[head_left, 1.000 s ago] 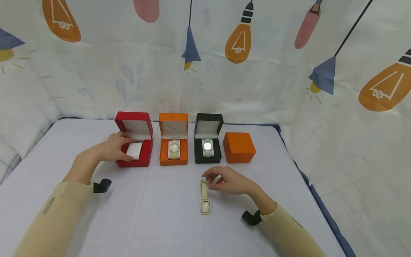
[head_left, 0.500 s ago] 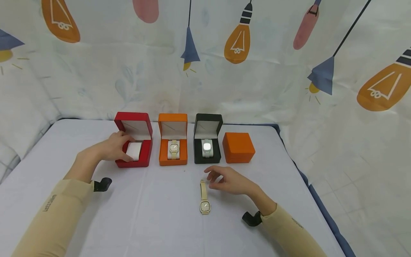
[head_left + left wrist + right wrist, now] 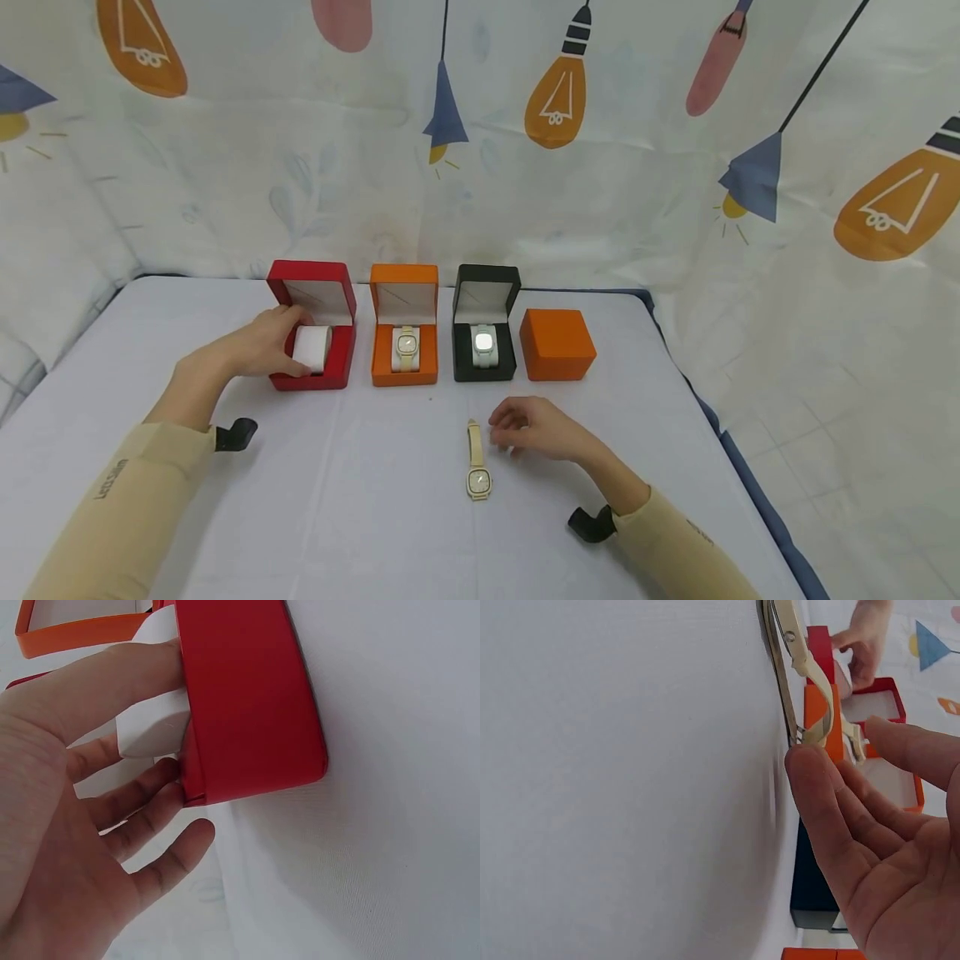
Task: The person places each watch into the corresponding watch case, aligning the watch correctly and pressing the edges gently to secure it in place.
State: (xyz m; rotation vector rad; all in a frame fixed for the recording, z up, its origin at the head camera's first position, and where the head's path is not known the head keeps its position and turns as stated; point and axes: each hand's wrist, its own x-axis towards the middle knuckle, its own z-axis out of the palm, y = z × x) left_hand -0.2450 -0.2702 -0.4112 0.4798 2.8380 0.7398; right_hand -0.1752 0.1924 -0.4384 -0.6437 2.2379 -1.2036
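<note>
My left hand (image 3: 262, 343) reaches into the open red watch box (image 3: 341, 358) at the far left and pinches its white watch cushion (image 3: 312, 348) between thumb and fingers. In the left wrist view the cushion (image 3: 156, 724) sits partly up out of the red box (image 3: 251, 705), tilted. My right hand (image 3: 536, 429) hovers with loosely bent fingers just right of a gold-toned watch (image 3: 477, 467), which lies stretched out on the table. No watch is on the pinched cushion. The right wrist view shows the right hand (image 3: 885, 847) holding nothing, near the watch strap (image 3: 821, 697).
An open orange box (image 3: 427, 358) holds a gold-toned watch (image 3: 407, 346) on a cushion. Beside it, an open dark green box (image 3: 506, 362) holds a silvery watch (image 3: 484, 343). A closed orange box (image 3: 558, 344) stands to their right. White cloth (image 3: 375, 533) covers the table.
The white cushion has risen and tilted slightly within the red box, in the left hand's grip. My right hand has drawn a little to the right, away from the watch.
</note>
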